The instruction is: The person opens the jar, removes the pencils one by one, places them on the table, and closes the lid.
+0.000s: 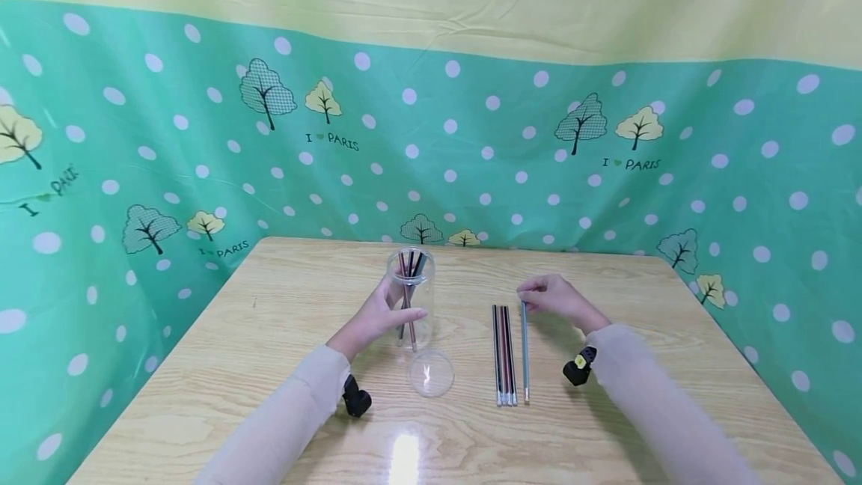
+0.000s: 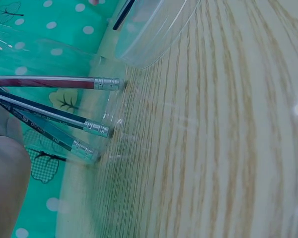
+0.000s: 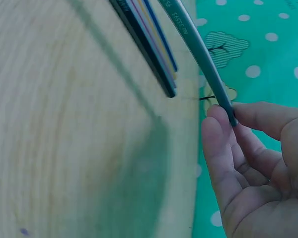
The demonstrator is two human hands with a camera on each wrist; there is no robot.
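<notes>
In the head view my left hand [image 1: 377, 318] grips a tall clear plastic jar [image 1: 426, 313] from its left side. Inside it lean several pencils [image 1: 408, 298], eraser ends down. The left wrist view shows their metal-banded eraser ends near the jar's base, one maroon pencil [image 2: 44, 82] among them. At the right, my right hand [image 1: 554, 296] pinches the far end of a blue pencil [image 1: 526, 358] between thumb and fingers. In the right wrist view that pencil [image 3: 204, 62] slants up above the wood, with its shadow below.
Just left of the blue pencil, several dark pencils [image 1: 503, 358] lie side by side on the wooden table [image 1: 269, 320], erasers toward me. A round clear lid [image 1: 432, 374] lies in front of the jar. A green dotted cloth [image 1: 471, 171] hangs behind the table.
</notes>
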